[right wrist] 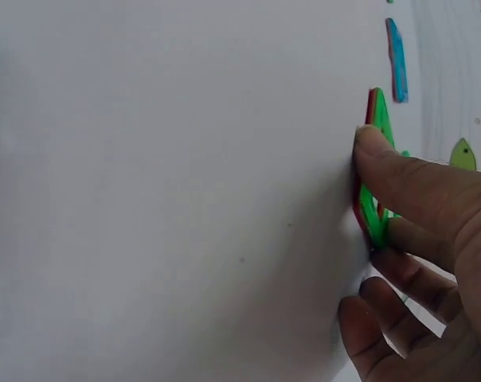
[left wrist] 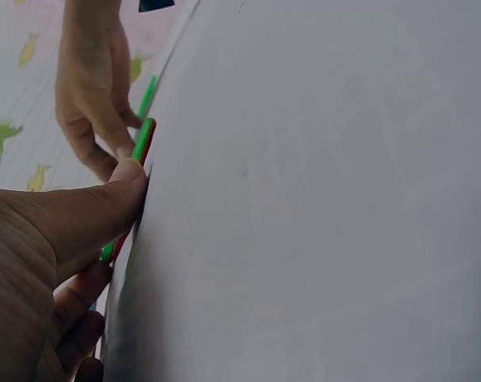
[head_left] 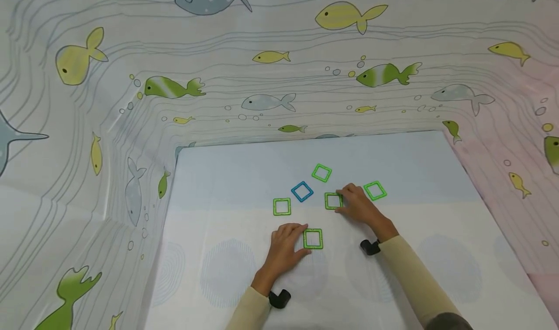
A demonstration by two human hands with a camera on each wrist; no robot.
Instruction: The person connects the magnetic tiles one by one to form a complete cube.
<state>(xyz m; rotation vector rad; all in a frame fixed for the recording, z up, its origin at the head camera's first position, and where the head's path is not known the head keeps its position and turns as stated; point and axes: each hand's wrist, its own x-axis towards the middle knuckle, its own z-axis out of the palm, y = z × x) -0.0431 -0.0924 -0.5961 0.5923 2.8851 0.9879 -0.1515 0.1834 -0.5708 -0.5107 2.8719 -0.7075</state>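
Near the table's middle, my left hand grips a hollow green square frame by its left side, thumb at the near corner and fingertips at the far one. Farther back, my right hand pinches another green square frame from its right side. In the left wrist view the held frame looks thin, green above and red below. The right wrist view shows the same two colours on the frame between thumb and fingers. Both frames lie at or very near the table surface.
A blue square frame and green ones lie close by: one at left, one at the back, one right beside my right hand. The white table meets fish-printed walls at the back and sides.
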